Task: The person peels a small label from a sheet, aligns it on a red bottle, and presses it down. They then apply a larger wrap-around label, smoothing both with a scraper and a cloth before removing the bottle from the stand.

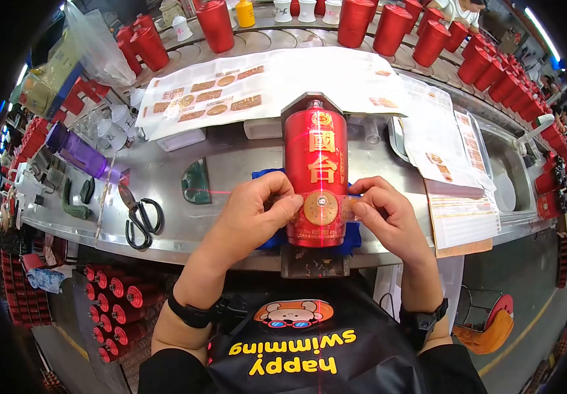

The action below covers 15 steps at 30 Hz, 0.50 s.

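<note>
A red bottle [316,161] with gold characters lies in a holder in front of me, its neck pointing away. Across its lower part stretches a clear decal film [351,206], around a round gold emblem [321,208]. My right hand [388,215] pinches the film's right end between thumb and fingers. On the other side, my left hand [262,205] has its thumb and forefinger pinched at the film's left edge, against the bottle. A blue cloth [351,240] shows beneath the bottle.
Printed decal sheets [231,92] cover the bench behind the bottle, with another stack [444,144] at right. Black-handled scissors [140,217], a green scraper [196,182] and a purple flask [76,151] lie at left. Red bottles [214,26] line the conveyor; a person [457,12] sits beyond.
</note>
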Each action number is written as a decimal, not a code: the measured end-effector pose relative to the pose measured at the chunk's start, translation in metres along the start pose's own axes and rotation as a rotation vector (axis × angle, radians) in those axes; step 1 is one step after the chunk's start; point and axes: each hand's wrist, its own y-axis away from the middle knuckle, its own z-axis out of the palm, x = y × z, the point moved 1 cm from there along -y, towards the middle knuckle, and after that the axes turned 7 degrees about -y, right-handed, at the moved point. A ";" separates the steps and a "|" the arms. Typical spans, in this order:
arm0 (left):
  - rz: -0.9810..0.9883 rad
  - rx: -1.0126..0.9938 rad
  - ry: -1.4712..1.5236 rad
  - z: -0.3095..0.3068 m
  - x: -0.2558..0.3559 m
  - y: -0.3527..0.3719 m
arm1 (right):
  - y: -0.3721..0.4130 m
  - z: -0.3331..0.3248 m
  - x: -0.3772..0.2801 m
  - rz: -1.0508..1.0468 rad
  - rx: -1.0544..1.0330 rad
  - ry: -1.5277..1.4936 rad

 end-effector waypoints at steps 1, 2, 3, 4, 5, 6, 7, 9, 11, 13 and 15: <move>-0.001 0.005 0.006 0.000 0.000 0.000 | 0.000 0.000 0.000 0.011 -0.011 -0.004; -0.002 0.010 0.013 0.001 0.001 0.001 | 0.000 0.001 0.001 0.010 -0.012 -0.015; -0.003 0.015 0.020 0.001 0.002 0.001 | 0.000 0.002 0.002 0.009 -0.013 -0.025; -0.005 0.019 0.013 0.002 0.003 0.001 | 0.000 0.002 0.003 0.008 -0.014 -0.036; -0.008 0.023 0.006 0.002 0.003 0.001 | -0.001 0.002 0.003 0.007 -0.015 -0.036; -0.010 0.027 -0.001 0.002 0.003 0.001 | -0.001 0.003 0.002 0.006 -0.017 -0.035; -0.012 0.028 -0.004 0.002 0.002 0.001 | -0.001 0.003 0.002 0.005 -0.018 -0.034; -0.016 0.030 -0.010 0.002 0.001 0.002 | -0.001 0.004 0.002 0.020 -0.023 -0.036; -0.015 0.033 0.003 0.002 0.002 0.002 | -0.001 0.004 0.003 0.029 -0.027 -0.039; -0.011 0.036 0.001 0.002 0.001 0.002 | -0.002 0.004 0.007 0.033 -0.031 -0.044; -0.003 0.038 -0.017 0.002 -0.001 0.001 | -0.002 0.005 0.009 0.037 -0.034 -0.053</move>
